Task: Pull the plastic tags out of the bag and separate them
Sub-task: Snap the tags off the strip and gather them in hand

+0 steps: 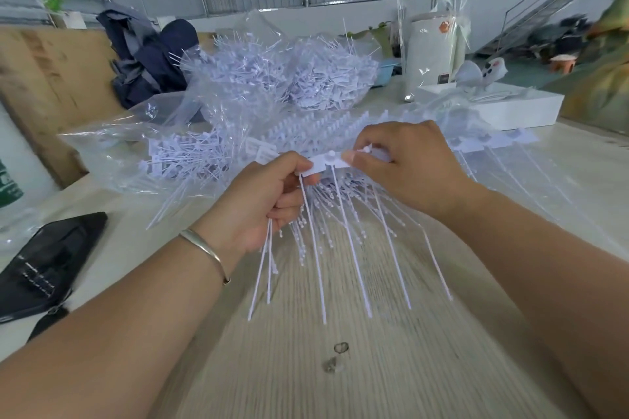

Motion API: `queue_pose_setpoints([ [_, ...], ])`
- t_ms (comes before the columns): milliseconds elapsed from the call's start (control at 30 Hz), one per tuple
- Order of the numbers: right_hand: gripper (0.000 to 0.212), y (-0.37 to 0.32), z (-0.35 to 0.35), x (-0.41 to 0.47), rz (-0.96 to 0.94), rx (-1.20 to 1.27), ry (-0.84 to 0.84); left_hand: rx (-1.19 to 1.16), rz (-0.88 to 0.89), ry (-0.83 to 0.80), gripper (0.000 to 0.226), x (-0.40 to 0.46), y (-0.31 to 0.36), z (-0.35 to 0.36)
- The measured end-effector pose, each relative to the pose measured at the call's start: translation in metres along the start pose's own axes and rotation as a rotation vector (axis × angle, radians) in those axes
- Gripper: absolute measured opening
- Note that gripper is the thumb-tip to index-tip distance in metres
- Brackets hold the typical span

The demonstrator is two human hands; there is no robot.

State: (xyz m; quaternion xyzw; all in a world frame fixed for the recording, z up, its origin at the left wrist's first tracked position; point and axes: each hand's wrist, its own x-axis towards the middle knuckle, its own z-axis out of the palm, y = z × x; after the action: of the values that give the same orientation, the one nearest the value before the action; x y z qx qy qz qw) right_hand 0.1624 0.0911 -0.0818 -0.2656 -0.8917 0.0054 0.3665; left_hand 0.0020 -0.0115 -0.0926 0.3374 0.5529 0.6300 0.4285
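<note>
Plastic tags [328, 163]: a white strip of flat rectangular heads joined side by side, each with a thin, stiff tail hanging down and fanning out over the table. The left hand [269, 201] curls its fingers round the strip's left end, with several loose tails gathered in the palm; a slim metal bangle [204, 248] circles that wrist. The right hand [408, 167] pinches the strip's right end between thumb and fingertips, near a small round knob on the strip. The strip is held just above the table, between the two hands. Beyond the hands lie rows of unseparated tags [323, 126], comb-like in outline, and clear, crinkled plastic bags [272, 78] heaped with more white tags. The table [340, 367] is pale wood with fine straight grain. A black pouch [47, 262] rests at its left edge, dark folded cloth [149, 58] at the far left, a white cylindrical container [432, 54] and a flat white box [517, 105] at the far right. The room behind has corrugated metal walls on grey framing.
</note>
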Motion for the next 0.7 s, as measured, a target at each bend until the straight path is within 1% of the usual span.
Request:
queue_pose_setpoints([
  [67, 0.024, 0.005, -0.001, 0.000, 0.097, 0.228, -0.057, 0.036, 0.034, -0.045, 0.014, -0.001, -0.001, -0.001],
  [133, 0.019, 0.007, -0.001, 0.000, 0.146, 0.462, -0.115, 0.067, 0.064, -0.083, 0.014, -0.002, -0.002, -0.001],
  [233, 0.012, 0.008, -0.004, 0.000, 0.160, 0.701, -0.163, 0.085, 0.068, -0.120, 0.014, -0.003, -0.002, -0.003],
  [300, 0.013, 0.009, -0.006, 0.000, 0.189, 0.819, -0.180, 0.078, 0.065, -0.125, 0.013, -0.003, -0.001, -0.003],
  [400, 0.011, 0.010, -0.008, 0.000, 0.236, 0.875, -0.217, 0.118, 0.090, -0.152, 0.016, -0.005, 0.002, -0.002],
  [500, 0.007, 0.009, -0.011, 0.001, 0.278, 0.933, -0.256, 0.194, 0.122, -0.217, 0.019, -0.008, 0.007, -0.002],
  [600, 0.014, 0.006, -0.012, 0.002, 0.292, 0.925, -0.284, 0.218, 0.107, -0.301, 0.019, -0.013, 0.015, -0.001],
  [633, 0.016, 0.004, -0.012, 0.001, 0.285, 0.906, -0.292, 0.251, 0.094, -0.318, 0.020, -0.014, 0.017, -0.001],
  [700, 0.016, 0.001, -0.015, 0.001, 0.260, 0.865, -0.291, 0.439, 0.079, -0.292, 0.022, -0.016, 0.018, -0.003],
])
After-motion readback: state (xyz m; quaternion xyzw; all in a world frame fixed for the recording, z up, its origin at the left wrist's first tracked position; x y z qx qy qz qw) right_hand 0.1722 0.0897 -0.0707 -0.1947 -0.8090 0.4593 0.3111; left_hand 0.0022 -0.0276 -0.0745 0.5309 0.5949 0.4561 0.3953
